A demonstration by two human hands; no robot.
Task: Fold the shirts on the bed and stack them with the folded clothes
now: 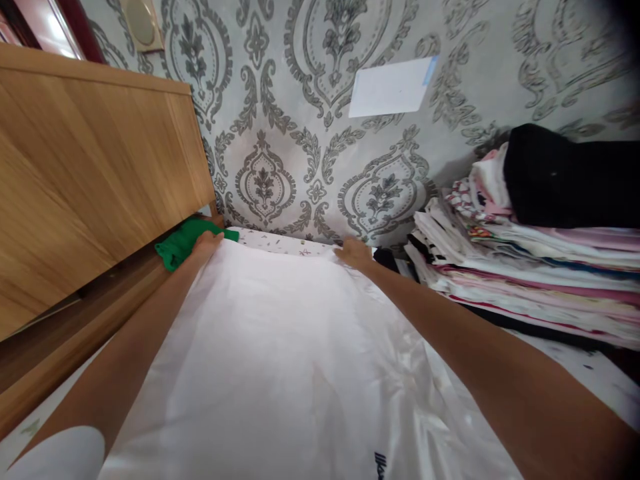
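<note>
A white garment (pixel 270 347) is spread out in front of me, smooth on the left and creased on the right. Dark lettering shows near its lower edge in the picture. My left hand (pixel 206 244) is closed on its far left corner, right beside a crumpled green cloth (pixel 187 240). At the far right corner, my right hand (pixel 354 252) pinches the same garment. Both arms reach forward along its sides. Beyond the far edge shows a strip of white printed sheet (pixel 273 241).
To the right stands a tall stack of folded clothes (pixel 530 267), topped by a black folded garment (pixel 575 177). A wooden cabinet (pixel 100 173) rises at the left. The patterned wall (pixel 310 153) closes off the far side, with a white paper (pixel 393 88) on it.
</note>
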